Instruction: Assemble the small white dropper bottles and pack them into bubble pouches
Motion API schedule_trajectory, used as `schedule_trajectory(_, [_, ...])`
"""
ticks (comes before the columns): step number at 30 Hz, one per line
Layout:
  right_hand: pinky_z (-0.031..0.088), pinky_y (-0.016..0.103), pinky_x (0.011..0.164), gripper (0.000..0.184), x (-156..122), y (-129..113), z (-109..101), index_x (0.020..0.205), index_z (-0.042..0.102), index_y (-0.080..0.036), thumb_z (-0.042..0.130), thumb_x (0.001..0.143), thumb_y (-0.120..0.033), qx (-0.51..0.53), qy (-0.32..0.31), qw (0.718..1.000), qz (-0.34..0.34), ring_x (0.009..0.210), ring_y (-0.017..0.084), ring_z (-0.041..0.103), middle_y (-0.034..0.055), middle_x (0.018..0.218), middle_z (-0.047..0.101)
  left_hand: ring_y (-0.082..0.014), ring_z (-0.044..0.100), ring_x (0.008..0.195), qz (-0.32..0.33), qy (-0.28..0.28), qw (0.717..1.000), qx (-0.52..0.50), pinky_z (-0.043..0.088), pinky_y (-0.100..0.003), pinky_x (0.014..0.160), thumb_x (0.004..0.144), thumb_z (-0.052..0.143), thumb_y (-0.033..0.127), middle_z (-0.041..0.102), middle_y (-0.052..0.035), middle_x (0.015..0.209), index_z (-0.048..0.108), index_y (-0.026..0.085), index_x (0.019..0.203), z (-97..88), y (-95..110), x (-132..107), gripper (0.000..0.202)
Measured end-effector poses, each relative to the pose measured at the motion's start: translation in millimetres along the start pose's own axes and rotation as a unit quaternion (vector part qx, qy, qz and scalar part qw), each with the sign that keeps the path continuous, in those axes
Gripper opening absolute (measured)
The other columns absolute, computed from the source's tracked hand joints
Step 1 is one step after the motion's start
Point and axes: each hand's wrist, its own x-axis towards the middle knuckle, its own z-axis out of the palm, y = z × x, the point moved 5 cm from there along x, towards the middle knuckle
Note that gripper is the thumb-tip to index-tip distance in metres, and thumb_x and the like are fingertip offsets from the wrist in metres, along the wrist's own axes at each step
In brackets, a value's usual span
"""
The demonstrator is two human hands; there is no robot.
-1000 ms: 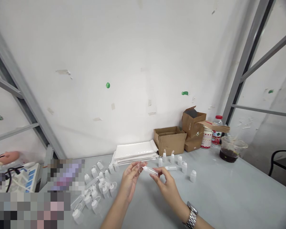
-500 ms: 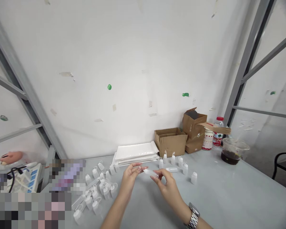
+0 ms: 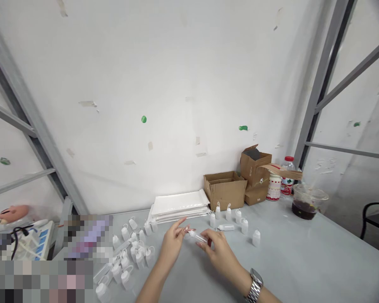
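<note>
Between my hands, above the grey table (image 3: 271,265), is a small translucent squeeze bottle (image 3: 198,237) with a white top, held tilted. My right hand (image 3: 219,250) grips its base end between thumb and fingers. At the other end, my left hand (image 3: 173,244) pinches the white tip or cap, its index finger pointing outward; the small part there is hard to make out. Similar capped bottles (image 3: 126,275) crowd the table to the left of my left hand. Beyond my right hand stand several more bottles (image 3: 244,226), and one bottle (image 3: 226,227) lies on its side.
A stack of white envelopes (image 3: 180,203) lies against the wall. To its right are an open cardboard box (image 3: 228,194), a brown paper bag (image 3: 255,174), a dotted jar (image 3: 273,187), a red-capped bottle (image 3: 288,174) and a plastic bowl of dark liquid (image 3: 306,206). A power strip (image 3: 42,240) sits left.
My right hand has turned a little around the bottle's base, and the bottle tilts slightly more. My left hand stays at the tip. The whole view has shifted slightly.
</note>
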Motion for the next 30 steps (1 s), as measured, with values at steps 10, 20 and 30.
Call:
schedule_trajectory(10, [0.043,0.026,0.047,0.030,5,23,14,0.079,0.051,-0.020,0.045,0.078,-0.050,0.187,0.006,0.976,0.109,0.048,0.014,0.053,0.0014,0.067,0.061,-0.0363,0.015,0.130,0.087,0.100,0.879,0.458,0.011,-0.054,0.101,0.072,0.054,0.026,0.032,-0.0217,0.137,0.043,0.011,0.125,-20.0,5,73,0.057])
schedule_trajectory(20, [0.049,0.031,0.065,0.036,13,11,-4,0.088,0.055,-0.020,0.046,0.078,-0.053,0.270,0.055,0.960,0.050,0.064,0.015,0.059,0.0062,0.084,0.064,-0.0280,0.046,0.116,0.133,0.141,0.868,0.457,0.024,-0.039,0.100,0.081,0.040,0.019,0.058,-0.0196,0.116,0.060,0.012,0.108,-9.3,22,57,0.034])
schedule_trajectory(30, [0.047,0.042,0.086,0.031,8,-24,-35,0.098,0.062,-0.027,0.050,0.079,-0.048,0.358,0.032,0.933,0.014,0.117,0.025,0.041,0.0062,0.129,0.044,-0.0252,0.040,0.121,0.203,0.106,0.960,0.162,0.025,-0.035,0.104,0.076,0.048,0.015,0.047,-0.0067,0.129,0.056,0.021,0.115,32.9,47,-15,0.041])
